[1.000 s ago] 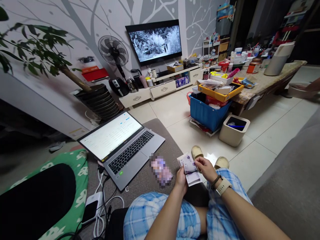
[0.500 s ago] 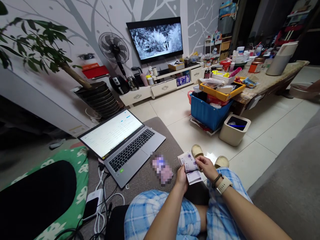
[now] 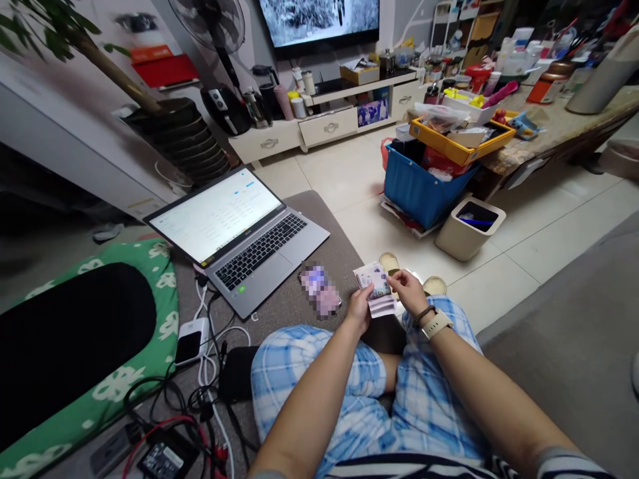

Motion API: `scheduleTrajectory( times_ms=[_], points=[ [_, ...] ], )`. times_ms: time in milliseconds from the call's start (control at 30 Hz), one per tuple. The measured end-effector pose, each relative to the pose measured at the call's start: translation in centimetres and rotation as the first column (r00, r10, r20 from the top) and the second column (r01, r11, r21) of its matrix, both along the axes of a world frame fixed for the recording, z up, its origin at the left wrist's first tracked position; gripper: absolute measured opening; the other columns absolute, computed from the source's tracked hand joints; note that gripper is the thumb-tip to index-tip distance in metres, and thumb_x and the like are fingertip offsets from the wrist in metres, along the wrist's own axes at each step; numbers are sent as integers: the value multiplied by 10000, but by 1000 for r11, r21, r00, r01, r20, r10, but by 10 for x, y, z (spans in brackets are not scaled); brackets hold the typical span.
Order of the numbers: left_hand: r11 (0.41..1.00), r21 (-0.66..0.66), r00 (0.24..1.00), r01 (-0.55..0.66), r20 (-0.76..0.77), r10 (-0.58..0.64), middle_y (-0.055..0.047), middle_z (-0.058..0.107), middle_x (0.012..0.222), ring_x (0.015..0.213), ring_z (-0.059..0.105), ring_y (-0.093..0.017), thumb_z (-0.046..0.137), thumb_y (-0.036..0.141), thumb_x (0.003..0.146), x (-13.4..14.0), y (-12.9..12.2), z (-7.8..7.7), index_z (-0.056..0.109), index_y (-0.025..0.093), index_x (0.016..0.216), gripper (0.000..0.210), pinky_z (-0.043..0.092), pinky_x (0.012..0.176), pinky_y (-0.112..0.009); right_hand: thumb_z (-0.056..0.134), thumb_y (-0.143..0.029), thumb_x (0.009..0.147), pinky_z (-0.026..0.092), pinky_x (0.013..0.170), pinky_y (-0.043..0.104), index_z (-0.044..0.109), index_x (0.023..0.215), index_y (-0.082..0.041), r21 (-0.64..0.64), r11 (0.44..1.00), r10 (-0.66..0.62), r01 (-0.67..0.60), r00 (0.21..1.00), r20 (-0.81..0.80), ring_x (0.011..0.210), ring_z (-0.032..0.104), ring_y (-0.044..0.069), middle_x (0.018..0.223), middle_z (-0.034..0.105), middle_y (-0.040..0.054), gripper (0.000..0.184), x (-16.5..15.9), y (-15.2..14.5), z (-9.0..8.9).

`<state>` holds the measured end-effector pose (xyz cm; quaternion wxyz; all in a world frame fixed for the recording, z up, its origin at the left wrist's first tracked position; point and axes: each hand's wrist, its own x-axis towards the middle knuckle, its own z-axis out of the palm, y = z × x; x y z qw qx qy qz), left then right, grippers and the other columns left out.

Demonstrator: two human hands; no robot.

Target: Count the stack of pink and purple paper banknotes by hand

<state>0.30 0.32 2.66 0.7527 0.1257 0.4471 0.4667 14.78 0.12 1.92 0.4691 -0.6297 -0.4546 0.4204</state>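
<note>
Open laptop [image 3: 239, 229] on grey ottoman [image 3: 327, 226], screen lit — blurred phone [image 3: 319, 293] just beside it; green floral mat [image 3: 100, 392] to the left, tangled cables [image 3: 200, 406] and power bank [image 3: 190, 340] along its edge; blue bin [image 3: 419, 193] under yellow tray [image 3: 462, 143]; beige wastebasket [image 3: 469, 229] near; standing fan [image 3: 210, 26] — potted plant [image 3: 164, 130] alongside.

Blue-white plaid shorts [image 3: 319, 386], blue bin [image 3: 419, 196] w/ yellow tray [image 3: 462, 150] (green floral mat [image 3: 160, 293]), purplish banknotes [image 3: 377, 287].

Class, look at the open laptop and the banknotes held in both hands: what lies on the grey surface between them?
In the head view, a blurred pinkish object lies on the grey surface between the laptop and the banknotes. Its identity cannot be told.
</note>
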Motion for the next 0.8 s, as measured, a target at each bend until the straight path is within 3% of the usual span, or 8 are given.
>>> scheduleTrajectory(
  times_ms=[200, 367, 800],
  points=[
    [1000, -5, 1000, -17, 18, 17, -148, 772, 916, 978, 732, -297, 713, 150, 767, 4, 0, -1, 716, 77, 916, 166, 544, 953, -441, 642, -621, 777, 411, 604, 286, 582, 712, -211, -3, 999, 50, -50, 998, 34, 620, 504, 166, 632, 585, 8, 419, 3, 2, -5],
    [999, -36, 995, -4, 97, 8, -169, 768, 981, 1020, 722, -310, 721, 288, 820, 5, 1, 0, 710, 64, 1022, 302, 539, 965, -447, 660, -624, 762, 423, 625, 292, 571, 704, -213, 12, 998, 54, -54, 998, 26, 639, 496, 167, 632, 572, 9, 424, 5, 2, -6],
    [999, -25, 988, -27, 151, 30, -166, 757, 1074, 1095, 696, -299, 624, 392, 894, 6, 4, -1, 705, 76, 1083, 377, 503, 1020, -434, 720, -596, 713, 379, 555, 275, 565, 741, -212, 94, 989, 126, -110, 973, -194, 553, 423, 118, 611, 513, -31, 415, -1, -3, 19]
  ],
)
